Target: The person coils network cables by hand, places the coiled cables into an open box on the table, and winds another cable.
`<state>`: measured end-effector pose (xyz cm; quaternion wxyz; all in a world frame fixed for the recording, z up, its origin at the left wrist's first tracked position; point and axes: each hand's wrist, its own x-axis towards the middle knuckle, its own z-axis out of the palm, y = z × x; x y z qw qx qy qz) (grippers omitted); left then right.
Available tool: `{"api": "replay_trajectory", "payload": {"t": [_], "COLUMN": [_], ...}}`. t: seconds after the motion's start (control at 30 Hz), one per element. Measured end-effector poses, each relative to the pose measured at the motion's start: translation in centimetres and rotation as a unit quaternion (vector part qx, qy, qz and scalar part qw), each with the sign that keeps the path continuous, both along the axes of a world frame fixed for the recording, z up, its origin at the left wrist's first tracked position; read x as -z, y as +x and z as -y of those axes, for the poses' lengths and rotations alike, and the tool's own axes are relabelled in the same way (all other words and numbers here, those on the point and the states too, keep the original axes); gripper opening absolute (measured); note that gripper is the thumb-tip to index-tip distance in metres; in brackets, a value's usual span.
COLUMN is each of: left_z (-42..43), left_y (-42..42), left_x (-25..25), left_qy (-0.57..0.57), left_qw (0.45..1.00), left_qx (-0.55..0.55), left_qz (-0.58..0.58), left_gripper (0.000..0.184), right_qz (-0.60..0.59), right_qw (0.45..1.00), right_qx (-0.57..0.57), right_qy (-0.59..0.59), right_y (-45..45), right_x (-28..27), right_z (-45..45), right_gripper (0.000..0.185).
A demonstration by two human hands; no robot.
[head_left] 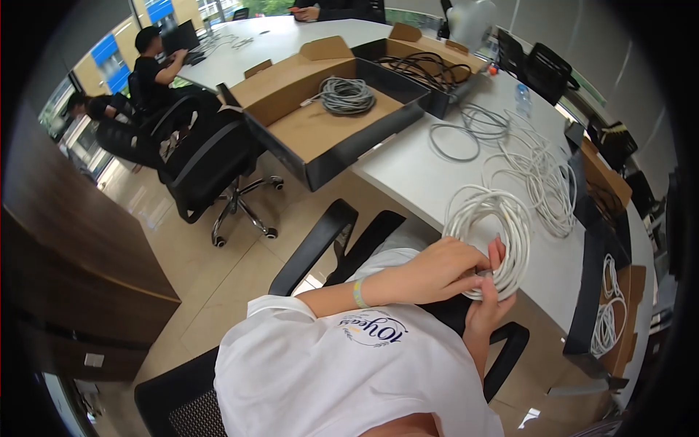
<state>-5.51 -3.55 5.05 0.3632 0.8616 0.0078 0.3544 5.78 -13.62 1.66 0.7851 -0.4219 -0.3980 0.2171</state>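
Note:
A thick coil of white cable (518, 251) is held up in front of me, just over the near edge of the white table. My left hand (440, 269), with a band on its wrist, reaches across from the left and pinches the lower part of the coil. Below and to the right, my right hand (491, 306) grips the same coil, its fingers wrapped round the strands. The two hands meet at the bottom of the loop, where fingers partly hide the cable.
On the table (408, 178) lie loose white cable (542, 178) and grey cable (466, 131). An open box (291, 131) holds a grey cable coil (347, 96); another holds black cables (429, 71). Boxes on the right hold white cable (606, 324). A bottle (522, 98) and office chairs (211, 156) stand around.

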Motion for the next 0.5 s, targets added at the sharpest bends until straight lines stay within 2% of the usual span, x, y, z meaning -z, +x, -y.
{"api": "replay_trajectory", "payload": {"t": [0.07,0.13,0.2,0.27,0.33,0.37,0.5], "left_z": [-0.3,-0.6,-0.7,-0.7,-1.0,-0.6,-0.9], "left_y": [-0.1,0.4,0.1,0.0,-0.1,-0.5,-0.4], "left_x": [0.1,0.4,0.0,0.1,0.1,-0.5,-0.1], "left_qy": [-0.028,-0.08,-0.088,-0.102,-0.062,-0.117,-0.04], "left_qw": [0.999,0.994,0.992,0.988,0.988,0.981,0.988], "left_qx": [0.017,0.079,0.089,0.104,0.126,0.128,0.105], "left_qz": [-0.011,0.002,-0.02,-0.043,-0.061,-0.081,-0.11], "left_gripper": [0.02,0.021,0.021,0.022,0.026,0.031,0.028], "right_qz": [-0.021,-0.028,-0.028,-0.028,-0.025,-0.026,-0.087], "right_qw": [1.0,0.998,0.994,0.995,0.997,0.997,0.995], "right_qx": [-0.02,-0.049,-0.086,-0.074,-0.056,-0.053,-0.018], "right_qy": [0.006,-0.035,-0.065,-0.061,-0.048,-0.048,-0.054], "right_y": [-0.1,0.0,1.0,1.3,0.4,0.3,0.2], "right_x": [0.1,1.1,2.4,2.7,0.7,0.6,0.6], "right_z": [-0.1,0.5,1.0,1.3,0.8,0.7,0.3], "right_gripper": [0.05,0.046,0.04,0.04,0.04,0.04,0.039]}}
